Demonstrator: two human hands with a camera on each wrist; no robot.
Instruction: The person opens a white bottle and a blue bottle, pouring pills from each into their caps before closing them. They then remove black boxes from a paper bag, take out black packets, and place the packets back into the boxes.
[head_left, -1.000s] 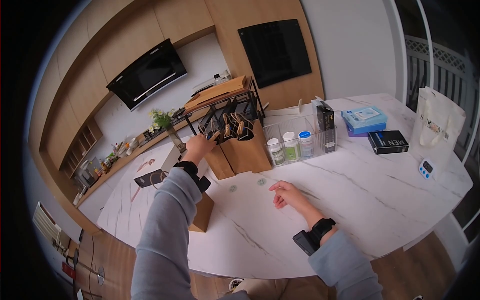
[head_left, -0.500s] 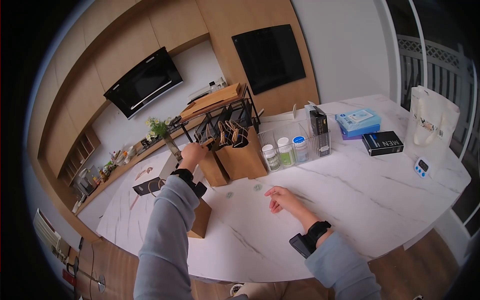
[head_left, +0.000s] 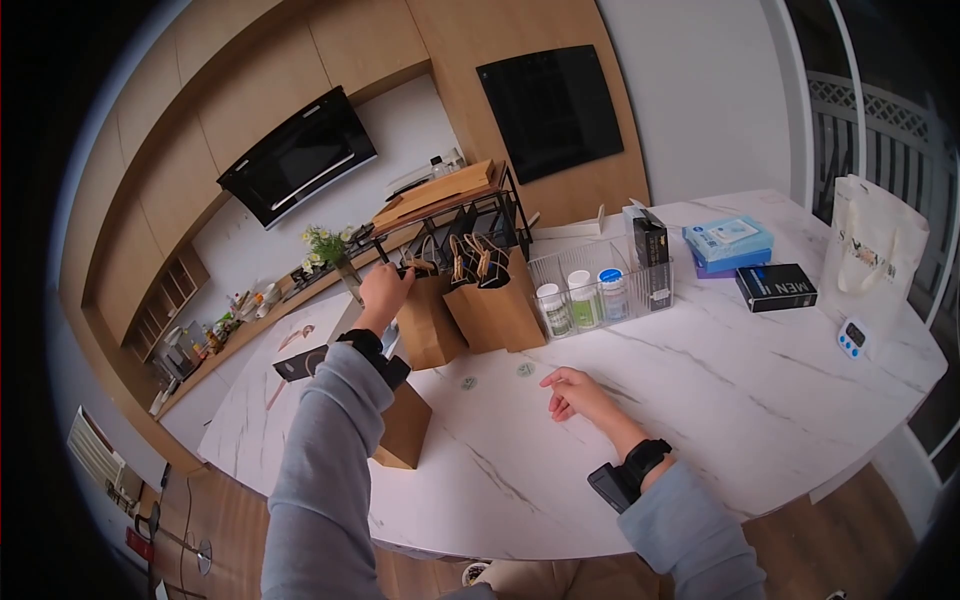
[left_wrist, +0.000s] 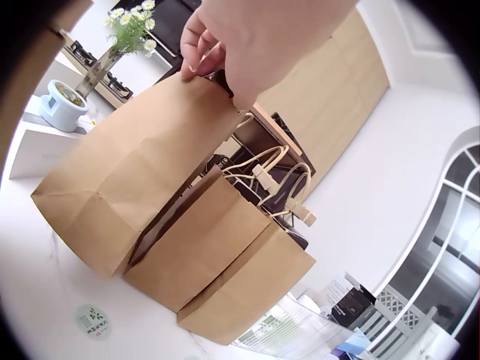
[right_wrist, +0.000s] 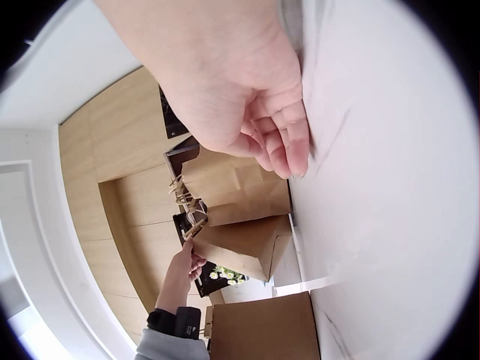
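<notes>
My left hand [head_left: 384, 294] pinches the top edge of a brown paper bag [left_wrist: 139, 169], which leans a little in the left wrist view. Right beside it stand more brown paper bags [head_left: 500, 315] with twisted handles, and small wooden clothespins [left_wrist: 264, 180] clip those handles. Another paper bag [head_left: 405, 428] is nearer to me, partly hidden by my left forearm. Over the front of the table, my right hand [head_left: 582, 394] hangs with loosely curled fingers and holds nothing. Two round green stickers [head_left: 526, 370] lie just beyond it.
A clear bin [head_left: 655, 297] holds several bottles and a black box. Further right are blue packs [head_left: 728, 238], a black box marked MEN [head_left: 776, 288], a timer [head_left: 852, 338] and a white bag [head_left: 880, 240]. Behind the bags rises a black rack with a wooden top [head_left: 440, 192]; a white box [head_left: 305, 335] sits left.
The paper bag in my left hand has shifted left and turned slightly, apart from its neighbours at the top. My right hand has stayed in place.
</notes>
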